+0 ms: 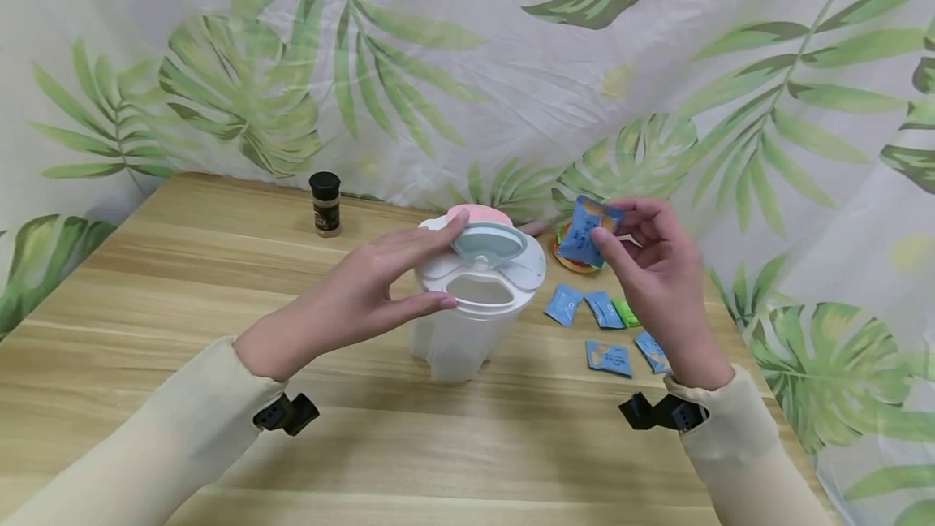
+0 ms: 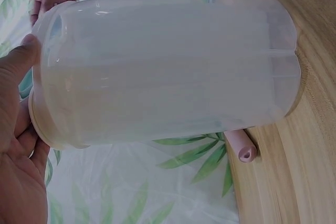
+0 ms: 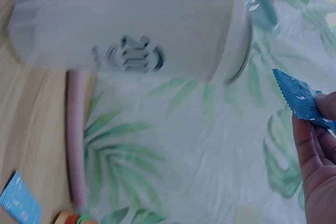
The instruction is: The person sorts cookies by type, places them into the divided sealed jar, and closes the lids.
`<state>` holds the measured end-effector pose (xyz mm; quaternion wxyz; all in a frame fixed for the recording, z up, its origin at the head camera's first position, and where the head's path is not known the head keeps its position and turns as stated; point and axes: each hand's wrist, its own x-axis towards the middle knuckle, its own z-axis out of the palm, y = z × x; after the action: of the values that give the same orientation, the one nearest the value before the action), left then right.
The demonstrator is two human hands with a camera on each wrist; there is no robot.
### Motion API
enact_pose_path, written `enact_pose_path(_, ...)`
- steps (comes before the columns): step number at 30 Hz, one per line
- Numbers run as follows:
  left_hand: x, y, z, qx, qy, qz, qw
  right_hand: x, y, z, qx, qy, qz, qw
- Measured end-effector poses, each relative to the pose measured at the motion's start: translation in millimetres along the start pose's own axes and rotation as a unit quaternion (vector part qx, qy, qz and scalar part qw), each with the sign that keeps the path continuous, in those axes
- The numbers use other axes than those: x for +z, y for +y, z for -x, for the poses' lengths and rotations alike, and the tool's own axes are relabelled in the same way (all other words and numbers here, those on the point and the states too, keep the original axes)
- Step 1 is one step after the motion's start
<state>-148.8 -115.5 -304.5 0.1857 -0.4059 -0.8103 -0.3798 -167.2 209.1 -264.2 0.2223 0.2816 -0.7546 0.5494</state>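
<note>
A tall translucent storage container [image 1: 460,347] stands upright on the wooden table, its white lid [image 1: 527,266] fitted with flip caps. The grey-green cap [image 1: 491,243] is raised behind an uncovered pour opening [image 1: 480,291]; the pink cap [image 1: 478,213] lies farther back. My left hand [image 1: 380,286] holds the lid's left side, thumb at the front rim and index finger reaching the raised cap. To the right, my right hand [image 1: 657,266] pinches a small blue snack packet [image 1: 580,234] between thumb and fingers, above the table and apart from the container.
Several blue packets [image 1: 608,357] and a green packet [image 1: 626,313] lie right of the container. Behind the held packet is a round, burger-like item [image 1: 577,265]. A black-capped spice jar [image 1: 325,205] stands back left. A pink rod [image 3: 77,140] lies along the table's back edge.
</note>
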Motion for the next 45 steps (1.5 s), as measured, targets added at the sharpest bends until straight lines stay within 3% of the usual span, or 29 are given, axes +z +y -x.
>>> enact_pose_path(6,0.8,-1.3,-0.4,0.006,0.004,-0.001,1.0000,24.5,-18.9,-0.4,-0.091,-0.015,-0.034,0.9952)
enact_pose_path(10,-0.3,-0.8,-2.2,0.006,-0.005,0.005,1.0000,38.0,-23.9,3.0,-0.116,-0.050,-0.047,0.9909)
enact_pose_path(14,0.0,-0.9,-1.3,-0.002,-0.011,0.010,0.9999,47.2,-23.9,7.2,-0.134,-0.092,-0.008,0.9867)
enact_pose_path(18,0.3,-0.2,-0.8,-0.008,-0.011,0.009,0.9999,53.1,-20.9,11.5,-0.143,-0.124,0.037,0.9812)
enact_pose_path(27,1.2,0.2,0.1,-0.008,-0.007,0.005,0.9999,56.9,-13.4,20.3,-0.148,-0.205,0.069,0.9650)
enact_pose_path(35,1.0,0.5,0.7,-0.011,-0.008,0.001,0.9999,54.6,-15.4,18.8,-0.169,-0.222,0.124,0.9522)
enact_pose_path(45,1.7,-0.5,-0.2,-0.002,-0.003,-0.002,1.0000,52.8,-13.7,18.1,-0.191,-0.233,0.128,0.9449)
